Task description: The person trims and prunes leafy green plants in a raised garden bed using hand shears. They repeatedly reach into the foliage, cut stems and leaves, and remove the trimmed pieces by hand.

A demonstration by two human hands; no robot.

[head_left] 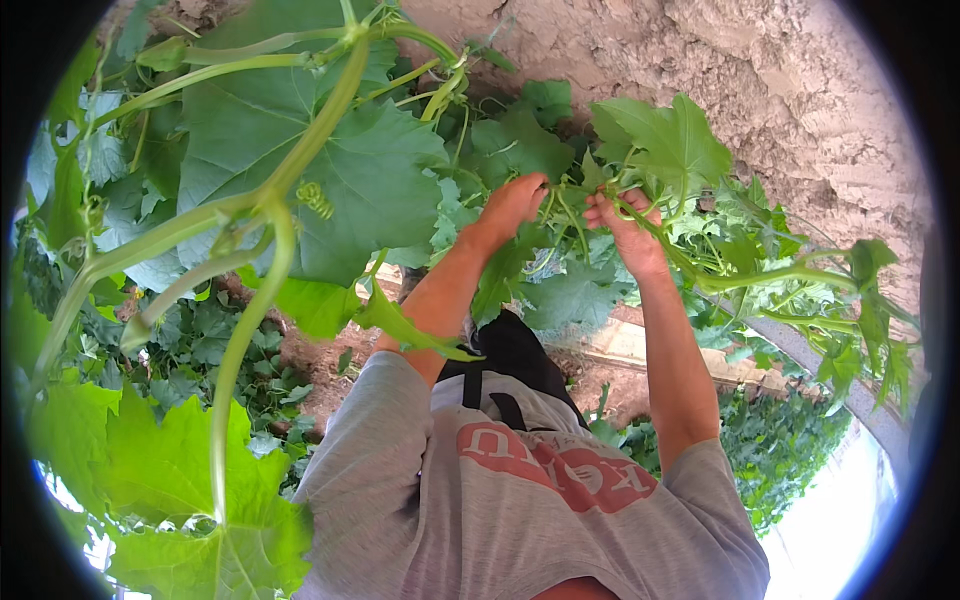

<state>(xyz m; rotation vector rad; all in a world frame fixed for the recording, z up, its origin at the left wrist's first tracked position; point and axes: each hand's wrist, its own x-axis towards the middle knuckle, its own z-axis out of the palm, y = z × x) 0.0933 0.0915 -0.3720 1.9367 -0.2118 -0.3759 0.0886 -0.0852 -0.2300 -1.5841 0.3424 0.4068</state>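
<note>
Climbing vine shoots with lobed green leaves fill the space before me. My left hand (517, 204) is closed at the fingertips by thin green stems; a small dark spot shows at its fingers, too small to name. A short way to its right, my right hand (628, 223) pinches a green vine stem (660, 241) between thumb and fingers, under a broad pale leaf (679, 142). This stem runs off to the right past my wrist. Thin stalks and tendrils (574, 214) hang between the two hands. Leaves partly hide the fingers.
A thick vine stem (319, 135) with large leaves (367, 187) and a coiled tendril (315, 199) crosses close at the left. Behind the plants rises a rough earthen wall (787, 97). A curved grey bar (787, 345) passes at the right. More foliage (780, 450) grows lower right.
</note>
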